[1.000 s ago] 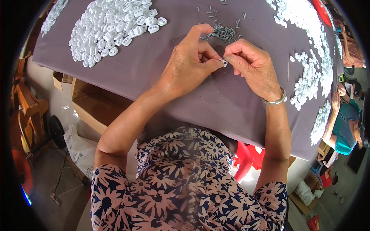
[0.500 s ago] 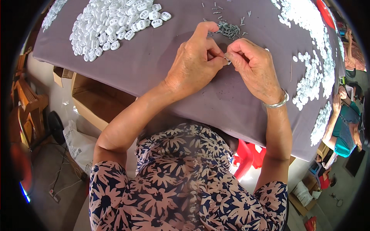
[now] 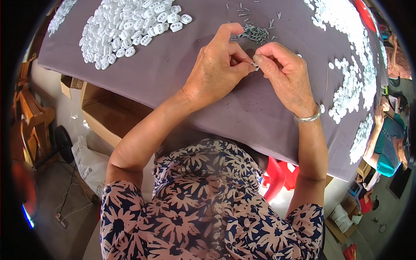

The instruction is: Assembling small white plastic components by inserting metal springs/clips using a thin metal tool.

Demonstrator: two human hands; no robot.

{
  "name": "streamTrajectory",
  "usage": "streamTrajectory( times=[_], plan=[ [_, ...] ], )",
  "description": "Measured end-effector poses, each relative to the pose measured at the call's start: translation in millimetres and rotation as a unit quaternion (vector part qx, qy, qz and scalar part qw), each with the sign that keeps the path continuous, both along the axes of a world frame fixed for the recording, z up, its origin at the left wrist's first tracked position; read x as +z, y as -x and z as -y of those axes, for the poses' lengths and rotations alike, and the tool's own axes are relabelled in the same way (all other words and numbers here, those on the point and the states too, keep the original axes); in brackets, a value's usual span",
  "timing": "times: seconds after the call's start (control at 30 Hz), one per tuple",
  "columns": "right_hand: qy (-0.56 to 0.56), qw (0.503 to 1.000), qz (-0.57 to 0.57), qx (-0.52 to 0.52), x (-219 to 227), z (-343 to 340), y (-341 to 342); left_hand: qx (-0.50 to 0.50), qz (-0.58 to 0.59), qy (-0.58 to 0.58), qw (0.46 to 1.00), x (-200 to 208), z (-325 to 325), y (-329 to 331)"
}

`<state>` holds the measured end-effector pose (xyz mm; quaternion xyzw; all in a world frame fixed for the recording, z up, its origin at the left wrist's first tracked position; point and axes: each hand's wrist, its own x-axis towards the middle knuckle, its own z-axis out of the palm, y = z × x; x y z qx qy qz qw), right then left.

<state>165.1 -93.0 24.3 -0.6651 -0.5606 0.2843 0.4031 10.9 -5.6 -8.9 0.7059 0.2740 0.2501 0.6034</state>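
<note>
As I follow from my remote station, the left hand [image 3: 211,70] pinches a small white plastic piece [image 3: 256,66] above the purple-grey cloth table cover [image 3: 151,82], between thumb and a bent finger, forefinger raised clear. The right hand [image 3: 289,80] meets it from the right, thumb and forefinger drawn together; whether they grip anything more I cannot tell. Just beyond lies a pile of small grey spring-like metal coils [image 3: 255,33]; far left, a heap of white oval two-holed plastic pieces [image 3: 123,30]; right, scattered white plastic parts [image 3: 346,93]. I judge this fine fitting work; the next move calls for a steady left pinch and an aligned press from the right.
</note>
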Motion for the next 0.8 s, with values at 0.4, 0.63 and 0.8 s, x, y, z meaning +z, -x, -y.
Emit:
streamTrajectory(
  times=[0.4,0.63,0.8],
  plan=[
    [-0.004,0.989,0.044,-0.142,11,9,-68,-0.005,0.019,0.015,1.000,-3,1,-2],
    [0.093,0.991,0.052,-0.079,12,25,-108,0.007,-0.002,0.013,1.000,4,2,0],
    [0.093,0.986,0.122,-0.067,3,21,-95,0.003,-0.004,0.007,1.000,3,3,-2]
  ],
)
